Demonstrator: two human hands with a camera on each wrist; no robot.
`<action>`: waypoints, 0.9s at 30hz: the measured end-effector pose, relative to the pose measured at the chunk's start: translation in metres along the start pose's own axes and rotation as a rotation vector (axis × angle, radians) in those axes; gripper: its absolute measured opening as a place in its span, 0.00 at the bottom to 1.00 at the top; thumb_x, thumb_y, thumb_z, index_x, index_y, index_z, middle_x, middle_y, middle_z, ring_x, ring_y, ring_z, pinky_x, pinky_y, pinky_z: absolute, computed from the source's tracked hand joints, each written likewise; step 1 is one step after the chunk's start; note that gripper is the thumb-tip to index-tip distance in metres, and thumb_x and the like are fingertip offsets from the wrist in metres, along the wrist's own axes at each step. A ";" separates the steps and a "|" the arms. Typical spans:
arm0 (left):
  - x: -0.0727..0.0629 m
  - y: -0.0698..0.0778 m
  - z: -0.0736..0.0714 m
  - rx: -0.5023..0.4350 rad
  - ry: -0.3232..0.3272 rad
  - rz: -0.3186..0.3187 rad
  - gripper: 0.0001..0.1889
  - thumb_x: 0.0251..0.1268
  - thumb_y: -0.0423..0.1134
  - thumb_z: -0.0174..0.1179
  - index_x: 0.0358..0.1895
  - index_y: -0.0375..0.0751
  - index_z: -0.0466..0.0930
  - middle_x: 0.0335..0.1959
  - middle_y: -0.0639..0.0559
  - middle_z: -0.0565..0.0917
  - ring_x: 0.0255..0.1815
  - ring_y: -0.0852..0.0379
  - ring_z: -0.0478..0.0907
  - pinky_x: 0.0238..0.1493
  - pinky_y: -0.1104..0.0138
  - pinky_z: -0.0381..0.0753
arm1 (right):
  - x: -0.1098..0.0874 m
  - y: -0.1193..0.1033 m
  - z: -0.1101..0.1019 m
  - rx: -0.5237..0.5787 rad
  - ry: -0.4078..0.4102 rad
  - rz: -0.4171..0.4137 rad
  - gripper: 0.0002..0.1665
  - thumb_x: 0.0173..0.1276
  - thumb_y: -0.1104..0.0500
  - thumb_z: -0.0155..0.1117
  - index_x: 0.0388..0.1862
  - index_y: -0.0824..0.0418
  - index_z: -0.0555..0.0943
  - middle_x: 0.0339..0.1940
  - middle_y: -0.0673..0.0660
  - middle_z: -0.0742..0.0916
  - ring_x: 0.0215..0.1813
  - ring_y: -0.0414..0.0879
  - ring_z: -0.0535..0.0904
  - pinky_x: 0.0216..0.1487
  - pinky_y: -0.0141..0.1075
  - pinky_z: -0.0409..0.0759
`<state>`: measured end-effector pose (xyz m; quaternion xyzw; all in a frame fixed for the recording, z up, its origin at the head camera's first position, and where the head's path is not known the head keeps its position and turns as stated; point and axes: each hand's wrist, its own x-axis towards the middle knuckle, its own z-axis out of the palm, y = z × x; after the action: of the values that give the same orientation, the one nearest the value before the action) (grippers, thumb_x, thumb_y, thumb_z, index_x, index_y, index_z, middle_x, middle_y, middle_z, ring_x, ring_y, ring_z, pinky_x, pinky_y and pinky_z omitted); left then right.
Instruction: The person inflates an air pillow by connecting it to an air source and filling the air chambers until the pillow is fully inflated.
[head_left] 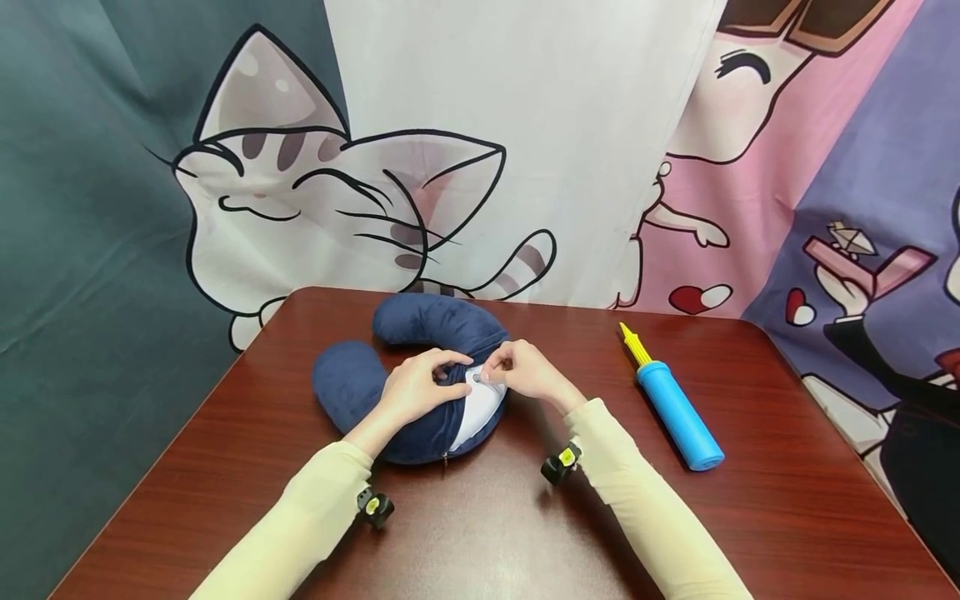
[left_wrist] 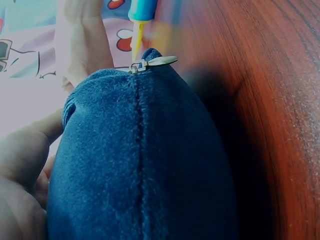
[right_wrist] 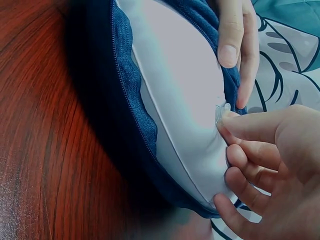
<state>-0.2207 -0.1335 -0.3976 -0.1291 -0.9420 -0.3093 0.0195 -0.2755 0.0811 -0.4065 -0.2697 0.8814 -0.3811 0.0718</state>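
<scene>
A navy plush U-shaped neck pillow (head_left: 345,375) lies on the table, its zipped cover parted over a white inflatable inner (head_left: 480,412). My left hand (head_left: 412,385) holds the cover's edge beside the opening, thumb and fingers curved around the bunched fabric. Between thumb and forefinger, my right hand (head_left: 531,371) pinches a small clear air valve (right_wrist: 219,114) on the white inner. The other right fingers (right_wrist: 250,177) are bent against the inner's side. In the left wrist view, a metal zipper pull (left_wrist: 162,60) hangs at the end of the closed seam.
A blue hand pump (head_left: 682,417) with a yellow nozzle (head_left: 634,343) lies on the reddish-brown table (head_left: 787,467), right of the pillow. Behind the table hangs a cartoon-printed cloth (head_left: 585,150). A dark shape (head_left: 922,467) stands beyond the table's right edge.
</scene>
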 end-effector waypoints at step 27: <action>0.001 -0.006 -0.022 -0.202 -0.040 0.150 0.22 0.60 0.42 0.70 0.59 0.50 0.82 0.50 0.45 0.86 0.47 0.49 0.83 0.51 0.57 0.83 | -0.008 -0.007 -0.021 0.153 -0.013 -0.015 0.07 0.67 0.59 0.67 0.40 0.61 0.87 0.37 0.58 0.88 0.38 0.46 0.79 0.45 0.33 0.78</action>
<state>-0.2237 -0.1509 -0.3833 -0.2065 -0.8939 -0.3977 0.0109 -0.2729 0.0950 -0.3878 -0.2726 0.8471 -0.4461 0.0950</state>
